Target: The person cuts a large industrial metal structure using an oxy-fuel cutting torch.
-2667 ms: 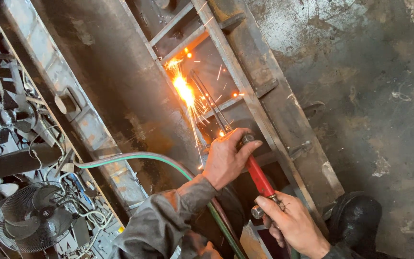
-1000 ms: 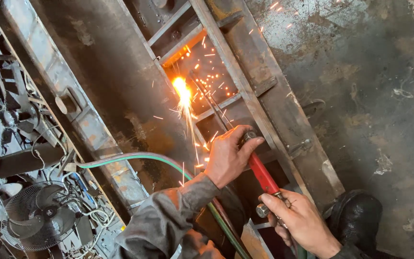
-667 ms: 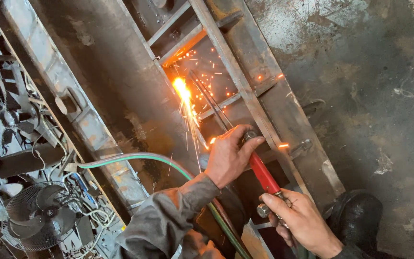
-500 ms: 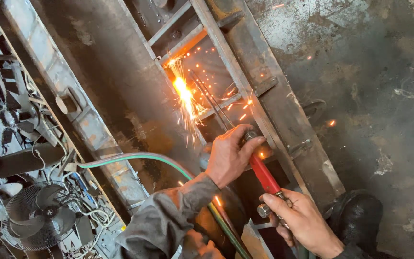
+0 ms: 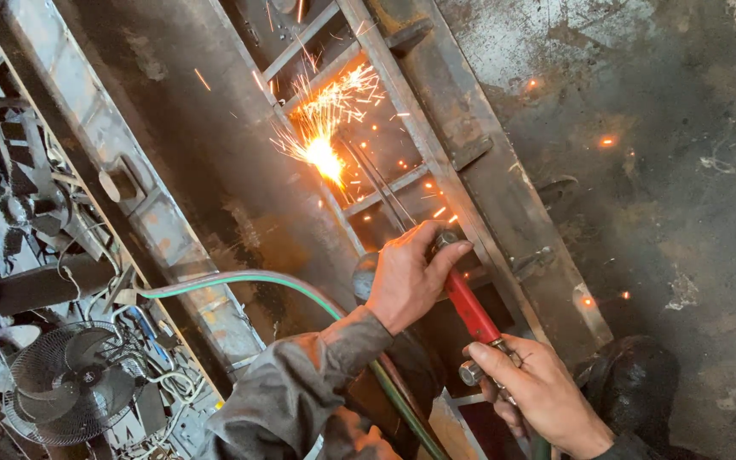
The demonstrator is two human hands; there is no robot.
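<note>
both hands grip the torch point(image 5: 468, 305): right hand point(image 5: 538, 393) closed on its rear by the valve, left hand point(image 5: 409, 277) wrapped around the front of the red handle. green hose point(image 5: 257, 279) runs left of the left hand. beyond it, the flame point(image 5: 324, 153) throws sparks off the steel frame point(image 5: 462, 158). fan point(image 5: 70, 383) sits far left.
</note>
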